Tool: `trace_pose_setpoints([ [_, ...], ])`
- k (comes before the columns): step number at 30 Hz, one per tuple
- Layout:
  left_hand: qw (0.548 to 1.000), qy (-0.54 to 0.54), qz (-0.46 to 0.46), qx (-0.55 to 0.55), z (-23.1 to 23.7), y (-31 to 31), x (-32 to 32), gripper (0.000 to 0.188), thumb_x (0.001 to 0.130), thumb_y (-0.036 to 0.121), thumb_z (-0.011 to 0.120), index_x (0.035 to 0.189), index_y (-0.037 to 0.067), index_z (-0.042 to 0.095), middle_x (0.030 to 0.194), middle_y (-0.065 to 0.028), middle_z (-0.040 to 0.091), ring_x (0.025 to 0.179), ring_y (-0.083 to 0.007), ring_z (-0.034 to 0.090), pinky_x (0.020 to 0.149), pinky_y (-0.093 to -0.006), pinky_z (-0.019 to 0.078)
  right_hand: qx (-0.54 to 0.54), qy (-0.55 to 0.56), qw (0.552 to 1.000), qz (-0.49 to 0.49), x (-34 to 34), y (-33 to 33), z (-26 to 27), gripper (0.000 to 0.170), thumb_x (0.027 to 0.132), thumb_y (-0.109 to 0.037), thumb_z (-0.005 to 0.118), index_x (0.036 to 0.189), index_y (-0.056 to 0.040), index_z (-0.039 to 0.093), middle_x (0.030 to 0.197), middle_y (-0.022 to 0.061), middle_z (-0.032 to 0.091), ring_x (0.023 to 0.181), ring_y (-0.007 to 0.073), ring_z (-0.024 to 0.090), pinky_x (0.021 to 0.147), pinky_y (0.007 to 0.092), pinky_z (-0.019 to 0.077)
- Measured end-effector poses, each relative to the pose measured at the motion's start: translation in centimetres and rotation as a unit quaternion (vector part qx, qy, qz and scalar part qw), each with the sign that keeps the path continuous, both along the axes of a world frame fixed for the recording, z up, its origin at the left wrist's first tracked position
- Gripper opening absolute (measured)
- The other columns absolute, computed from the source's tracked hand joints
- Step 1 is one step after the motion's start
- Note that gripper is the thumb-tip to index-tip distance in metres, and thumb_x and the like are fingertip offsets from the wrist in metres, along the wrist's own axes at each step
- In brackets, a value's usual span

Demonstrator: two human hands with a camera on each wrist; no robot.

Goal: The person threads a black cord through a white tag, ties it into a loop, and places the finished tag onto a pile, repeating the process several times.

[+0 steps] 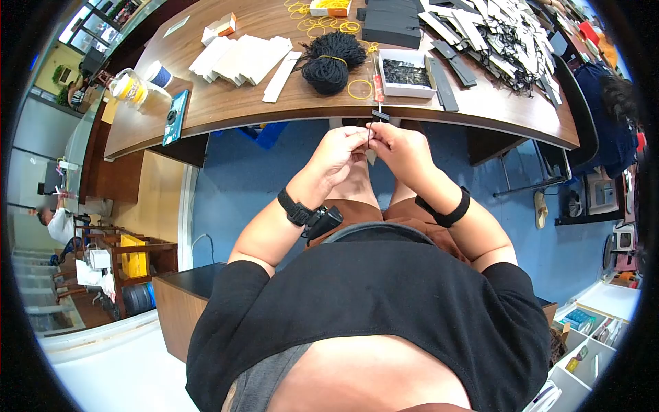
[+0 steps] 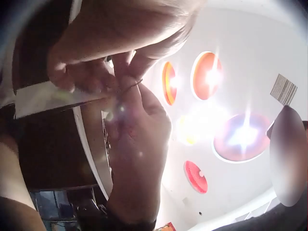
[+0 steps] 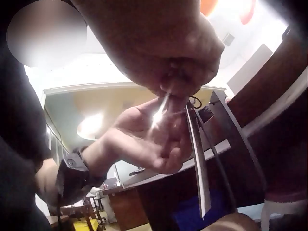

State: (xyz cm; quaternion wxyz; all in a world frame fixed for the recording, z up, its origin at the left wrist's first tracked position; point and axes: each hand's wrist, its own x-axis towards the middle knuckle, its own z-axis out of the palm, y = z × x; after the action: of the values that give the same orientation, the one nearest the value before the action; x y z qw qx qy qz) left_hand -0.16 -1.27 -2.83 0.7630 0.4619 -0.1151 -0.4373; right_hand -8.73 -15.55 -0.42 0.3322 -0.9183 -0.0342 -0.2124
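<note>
Both hands meet in front of the body, just off the table's near edge, fingertips close together. My left hand (image 1: pixel 338 156) pinches a narrow card tag, whose long pale strip (image 2: pixel 50 98) shows in the left wrist view. Hanging below the fingers in the right wrist view is the tag's edge (image 3: pixel 196 163). A thin black cord (image 3: pixel 196 102) makes a small loop at the fingertips, and my right hand (image 1: pixel 410 152) pinches it between thumb and finger. Fingers hide the spot where cord and tag come together.
On the table (image 1: pixel 240 110) lie a black cord bundle (image 1: pixel 333 63), white card strips (image 1: pixel 244 58), a box of small black pieces (image 1: pixel 406 73) and a heap of corded tags (image 1: pixel 504 44). A phone (image 1: pixel 176 117), cup (image 1: pixel 158 74) and plastic jar (image 1: pixel 128 89) are at left.
</note>
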Motion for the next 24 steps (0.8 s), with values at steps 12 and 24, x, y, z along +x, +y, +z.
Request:
trace_pose_setpoints([
  [12,0.823,-0.566,0.003,0.054,1.8,0.9,-0.4,0.038,0.074,0.015,0.070,0.107,0.004,0.056,0.099,-0.0092,0.056,0.096,-0.0176,0.052,0.086,-0.0296,0.0418,0.417,0.176,0.883,0.124,-0.8,-1.0,4.3,0.014,0.091,-0.008,0.052,0.090,0.0019,0.062,0.062,-0.0001,0.056,0.056,0.0052,0.049,0.052,0.0212,0.0417],
  [24,0.741,-0.645,0.029,0.181,1.5,0.7,-0.8,0.022,0.074,0.009,0.068,0.094,0.001,0.062,0.088,-0.0113,0.061,0.082,-0.0215,0.060,0.075,-0.0301,0.0473,0.652,-0.035,0.752,0.093,-1.7,-4.4,4.0,0.019,0.095,-0.020,0.049,0.089,-0.0041,0.057,0.063,-0.0023,0.050,0.060,0.0096,0.048,0.064,0.0238,0.0420],
])
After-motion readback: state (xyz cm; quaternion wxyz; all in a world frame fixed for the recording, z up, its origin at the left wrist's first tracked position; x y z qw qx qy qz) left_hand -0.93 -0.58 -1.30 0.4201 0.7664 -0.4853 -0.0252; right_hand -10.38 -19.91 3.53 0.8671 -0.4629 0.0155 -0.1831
